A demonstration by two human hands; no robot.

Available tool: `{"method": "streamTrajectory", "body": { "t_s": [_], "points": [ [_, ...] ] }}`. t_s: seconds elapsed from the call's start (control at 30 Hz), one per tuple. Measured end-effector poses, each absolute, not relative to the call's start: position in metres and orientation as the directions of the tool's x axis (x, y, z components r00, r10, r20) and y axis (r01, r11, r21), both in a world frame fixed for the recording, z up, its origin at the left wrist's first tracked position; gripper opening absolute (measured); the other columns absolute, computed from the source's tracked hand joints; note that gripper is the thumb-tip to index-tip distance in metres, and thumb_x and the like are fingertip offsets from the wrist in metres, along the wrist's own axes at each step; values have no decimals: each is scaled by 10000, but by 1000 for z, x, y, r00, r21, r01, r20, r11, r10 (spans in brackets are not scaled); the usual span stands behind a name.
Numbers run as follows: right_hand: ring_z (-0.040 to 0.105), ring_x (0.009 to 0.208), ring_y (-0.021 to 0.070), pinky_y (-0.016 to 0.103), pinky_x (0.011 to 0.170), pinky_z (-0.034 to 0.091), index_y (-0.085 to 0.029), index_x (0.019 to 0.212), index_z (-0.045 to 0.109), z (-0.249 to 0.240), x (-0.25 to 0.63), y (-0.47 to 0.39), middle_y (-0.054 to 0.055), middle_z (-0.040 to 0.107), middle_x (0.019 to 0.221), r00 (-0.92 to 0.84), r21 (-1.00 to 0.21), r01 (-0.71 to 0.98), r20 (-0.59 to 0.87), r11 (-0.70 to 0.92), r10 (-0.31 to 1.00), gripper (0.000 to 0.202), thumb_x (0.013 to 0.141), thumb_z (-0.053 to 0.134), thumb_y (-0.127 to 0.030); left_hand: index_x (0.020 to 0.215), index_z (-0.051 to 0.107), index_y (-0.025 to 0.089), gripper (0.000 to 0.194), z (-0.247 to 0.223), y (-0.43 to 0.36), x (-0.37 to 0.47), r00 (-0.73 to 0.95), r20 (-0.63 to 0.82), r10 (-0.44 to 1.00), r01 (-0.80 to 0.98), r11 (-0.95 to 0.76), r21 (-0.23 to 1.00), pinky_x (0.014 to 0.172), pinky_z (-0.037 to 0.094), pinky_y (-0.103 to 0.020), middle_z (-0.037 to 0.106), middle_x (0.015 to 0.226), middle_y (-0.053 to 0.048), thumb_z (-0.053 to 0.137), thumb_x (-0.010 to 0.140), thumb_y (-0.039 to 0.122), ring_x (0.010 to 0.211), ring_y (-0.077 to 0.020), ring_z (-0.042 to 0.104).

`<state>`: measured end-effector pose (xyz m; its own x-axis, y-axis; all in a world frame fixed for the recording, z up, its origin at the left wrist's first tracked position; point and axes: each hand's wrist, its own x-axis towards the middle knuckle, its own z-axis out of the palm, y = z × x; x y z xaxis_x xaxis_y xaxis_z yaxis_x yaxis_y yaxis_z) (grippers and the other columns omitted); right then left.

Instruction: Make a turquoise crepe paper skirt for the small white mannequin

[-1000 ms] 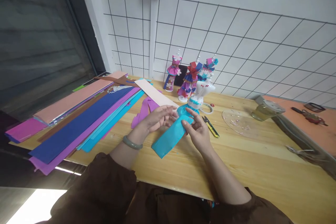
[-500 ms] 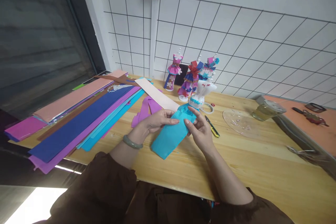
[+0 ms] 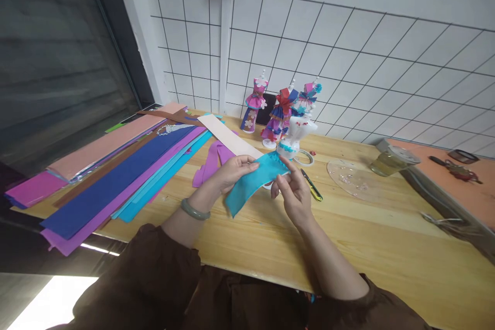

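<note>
From the head camera, the left hand point(image 3: 235, 171) pinches the upper edge of a turquoise, rectangular, paper-like strip point(image 3: 251, 181) between thumb and fingers. The right hand point(image 3: 294, 193) is at the strip's other end, index finger against it and thumb spread away (whether it grips, I cannot tell). The strip hangs between both hands above the pale wooden table point(image 3: 247, 252), its near end drooping. Just behind it stands a white, glossy dress-form figurine point(image 3: 300, 128) with a turquoise band. A yellow-and-black slender cutter point(image 3: 311, 185) lies beside the right hand; a purple crinkled strip point(image 3: 209, 166) lies near the left.
</note>
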<state>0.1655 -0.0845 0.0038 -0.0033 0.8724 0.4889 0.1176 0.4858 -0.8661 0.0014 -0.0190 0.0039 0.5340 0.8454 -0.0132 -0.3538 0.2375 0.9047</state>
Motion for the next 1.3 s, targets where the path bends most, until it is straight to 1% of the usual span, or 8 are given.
{"method": "streamTrajectory", "body": {
  "t_s": [0.17, 0.3, 0.37, 0.67, 0.9, 1.03, 1.13, 1.3],
  "points": [
    [580, 554, 149, 306, 510, 502, -233, 1320, 414, 6, 166, -87, 4, 614, 690, -111, -898, 108, 416, 427, 903, 576, 802, 628, -367, 809, 635, 107, 268, 6, -23, 3, 734, -99, 672, -229, 382, 895, 529, 408, -184, 643, 725, -44, 737, 670, 313, 560, -74, 565],
    [580, 549, 135, 273, 478, 484, -195, 1083, 610, 6, 167, -86, 29, 639, 737, -138, -881, 197, 409, 430, 902, 338, 785, 648, -351, 764, 626, 135, 198, 5, -23, 3, 820, -208, 534, -74, 459, 885, 316, 130, -175, 532, 549, 32, 698, 672, 296, 295, 6, 275],
    [532, 468, 113, 256, 446, 450, -177, 919, 667, 7, 168, -85, 7, 613, 619, -126, -860, 240, 433, 451, 892, 213, 806, 622, -352, 761, 630, 145, 173, 3, -24, 3, 850, -224, 477, -25, 461, 887, 309, 106, -180, 520, 524, 34, 668, 680, 293, 282, 0, 255],
    [389, 381, 82, 233, 411, 319, -169, 704, 713, 17, 184, -82, -51, 419, 395, -28, -705, 515, 554, 487, 832, 235, 790, 623, -368, 809, 667, 156, 275, 9, -33, -1, 835, -183, 518, 65, 237, 969, 528, 405, -245, 658, 734, -49, 708, 677, 394, 573, -126, 554],
    [294, 427, 72, 233, 420, 245, -152, 632, 676, 20, 191, -82, -49, 357, 432, -205, -679, 544, 462, 493, 863, 302, 796, 608, -396, 941, 682, 146, 426, 16, -29, -8, 809, -16, 588, -49, 95, 994, 727, 421, -269, 638, 873, -73, 586, 767, 522, 809, -160, 566],
    [276, 428, 71, 230, 416, 231, -151, 618, 641, 18, 188, -81, -60, 322, 437, -215, -683, 565, 419, 462, 882, 322, 799, 598, -414, 1065, 645, 173, 467, 16, -32, -7, 829, -10, 558, 37, -38, 999, 597, 384, -227, 571, 704, -3, 705, 684, 437, 657, -116, 502],
    [263, 426, 70, 230, 415, 218, -150, 638, 638, 17, 190, -79, -67, 298, 438, -209, -677, 575, 421, 459, 883, 315, 806, 592, -412, 1106, 622, 176, 473, 17, -35, -6, 839, -34, 543, 60, -30, 998, 544, 365, -215, 525, 622, 31, 707, 694, 392, 570, -90, 468],
    [296, 450, 79, 234, 423, 225, -152, 686, 678, 19, 198, -77, -45, 341, 469, -171, -673, 569, 465, 473, 868, 317, 846, 545, -390, 1051, 643, 181, 407, 16, -37, -8, 875, -76, 478, 8, 143, 990, 682, 460, -269, 663, 952, -68, 687, 719, 412, 791, -167, 620]
  ]
}}
